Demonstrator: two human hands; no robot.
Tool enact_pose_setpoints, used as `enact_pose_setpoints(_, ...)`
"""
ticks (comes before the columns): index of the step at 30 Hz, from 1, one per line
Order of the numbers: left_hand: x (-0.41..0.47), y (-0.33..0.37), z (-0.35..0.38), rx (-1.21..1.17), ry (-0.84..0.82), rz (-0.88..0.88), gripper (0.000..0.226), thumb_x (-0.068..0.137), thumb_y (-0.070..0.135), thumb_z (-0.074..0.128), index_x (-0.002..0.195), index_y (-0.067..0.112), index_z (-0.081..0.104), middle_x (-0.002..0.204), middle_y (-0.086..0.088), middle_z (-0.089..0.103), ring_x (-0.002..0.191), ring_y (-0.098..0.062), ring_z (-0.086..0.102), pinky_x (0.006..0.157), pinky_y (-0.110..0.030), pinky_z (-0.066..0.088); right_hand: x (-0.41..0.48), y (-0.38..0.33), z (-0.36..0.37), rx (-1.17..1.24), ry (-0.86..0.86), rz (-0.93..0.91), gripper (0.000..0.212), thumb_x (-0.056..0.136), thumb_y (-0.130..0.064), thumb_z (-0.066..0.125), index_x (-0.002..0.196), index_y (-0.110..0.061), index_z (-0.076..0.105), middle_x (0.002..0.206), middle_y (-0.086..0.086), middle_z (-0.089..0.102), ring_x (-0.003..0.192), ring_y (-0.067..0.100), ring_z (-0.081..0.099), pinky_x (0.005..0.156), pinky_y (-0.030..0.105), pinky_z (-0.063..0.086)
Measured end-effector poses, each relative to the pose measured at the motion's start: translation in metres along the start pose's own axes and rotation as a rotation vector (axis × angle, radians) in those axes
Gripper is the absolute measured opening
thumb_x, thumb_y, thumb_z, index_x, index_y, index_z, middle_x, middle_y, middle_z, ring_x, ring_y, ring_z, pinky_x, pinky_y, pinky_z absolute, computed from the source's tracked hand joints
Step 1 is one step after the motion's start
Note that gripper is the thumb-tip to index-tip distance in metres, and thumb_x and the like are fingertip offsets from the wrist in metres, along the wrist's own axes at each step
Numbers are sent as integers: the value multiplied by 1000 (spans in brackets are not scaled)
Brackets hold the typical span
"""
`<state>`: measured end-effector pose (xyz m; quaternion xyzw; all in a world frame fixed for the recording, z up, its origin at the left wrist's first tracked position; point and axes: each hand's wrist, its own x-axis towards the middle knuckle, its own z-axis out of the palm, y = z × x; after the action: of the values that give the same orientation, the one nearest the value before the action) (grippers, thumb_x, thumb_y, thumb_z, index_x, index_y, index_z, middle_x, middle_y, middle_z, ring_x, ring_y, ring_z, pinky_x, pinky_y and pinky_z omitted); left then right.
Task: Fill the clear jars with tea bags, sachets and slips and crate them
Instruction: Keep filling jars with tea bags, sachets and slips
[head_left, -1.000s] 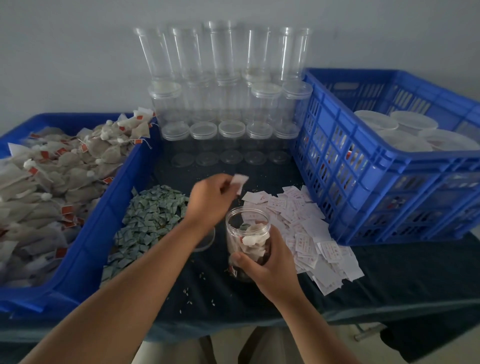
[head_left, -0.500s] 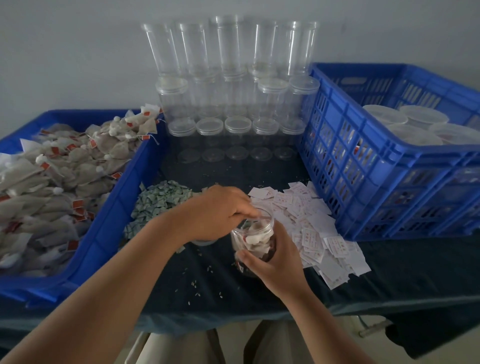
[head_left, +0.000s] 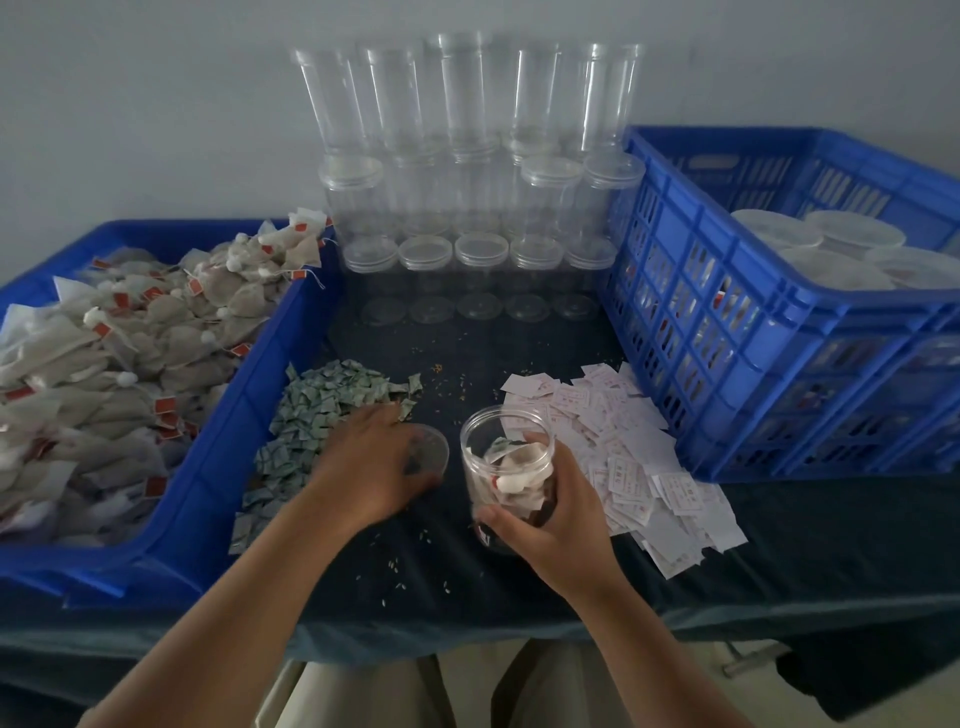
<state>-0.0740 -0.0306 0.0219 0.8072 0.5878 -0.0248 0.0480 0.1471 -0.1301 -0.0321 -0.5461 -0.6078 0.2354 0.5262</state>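
Observation:
My right hand grips an open clear jar standing on the dark table; tea bags, a green sachet and a white slip lie inside it. Just left of the jar, my left hand has its fingers curled over a clear lid lying on the table. A heap of green sachets sits behind my left hand. White printed slips are spread to the right of the jar. Tea bags fill the blue tray at the left.
Stacks of empty clear jars stand against the back wall. A blue slatted crate at the right holds several lidded jars. Loose crumbs dot the cloth near the table's front edge.
My left hand carried a white slip to the jar and dropped it in, then moved left and down onto the clear lid. My right hand kept hold of the jar.

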Motion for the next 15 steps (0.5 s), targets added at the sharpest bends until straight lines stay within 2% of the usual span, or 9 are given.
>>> enact_pose_setpoints(3, 1, 0, 18, -99, 145, 14, 71, 80, 68, 80, 139, 35, 58, 139, 7, 64, 129, -18, 55, 105, -36, 45, 1, -3, -1, -3, -1, -6, 69, 74, -60, 89, 131, -62, 50, 126, -30, 68, 119, -2, 67, 93, 9, 49)
enact_pose_setpoints(6, 4, -1, 30, -145, 104, -47, 102, 82, 75, 74, 161, 22, 38, 160, -4, 49, 148, -26, 44, 121, -42, 35, -1, -1, 0, 9, -14, 3, 69, 74, -59, 90, 132, -53, 53, 125, -27, 69, 118, 1, 68, 93, 10, 50)
enact_pose_setpoints(8, 6, -2, 34, -168, 95, -63, 106, 85, 78, 69, 165, 21, 31, 166, -5, 42, 153, -27, 37, 125, -43, 28, -1, -2, 0, 6, -21, 2, 71, 73, -58, 90, 133, -52, 53, 127, -29, 68, 119, -1, 67, 93, 9, 49)
enact_pose_setpoints(9, 6, -3, 35, -217, 116, -55, 104, 84, 74, 73, 165, 23, 31, 165, -4, 42, 152, -27, 39, 123, -43, 30, -1, -2, 0, 8, -23, 0, 71, 74, -57, 90, 133, -52, 53, 127, -29, 68, 119, -1, 67, 93, 9, 49)
enact_pose_setpoints(11, 3, 1, 35, -384, 178, -36, 105, 79, 59, 88, 163, 32, 31, 158, 1, 41, 141, -23, 48, 112, -40, 43, 0, -2, -1, 12, -26, 1, 71, 74, -56, 90, 134, -51, 53, 127, -28, 68, 120, 0, 67, 94, 9, 50)
enact_pose_setpoints(13, 1, 7, 30, -557, 260, -55, 102, 76, 46, 94, 159, 39, 34, 143, 9, 52, 121, -10, 60, 97, -33, 54, 0, -1, -1, 19, -31, 3, 71, 75, -56, 90, 135, -49, 53, 127, -26, 69, 120, 2, 67, 95, 12, 52)
enact_pose_setpoints(15, -4, 15, 21, -720, 342, -104, 81, 78, 43, 92, 148, 44, 51, 111, 17, 71, 96, 1, 67, 82, -26, 57, 0, -1, 0, 29, -50, -8, 73, 75, -55, 90, 138, -44, 54, 127, -23, 70, 119, 5, 69, 95, 15, 54)
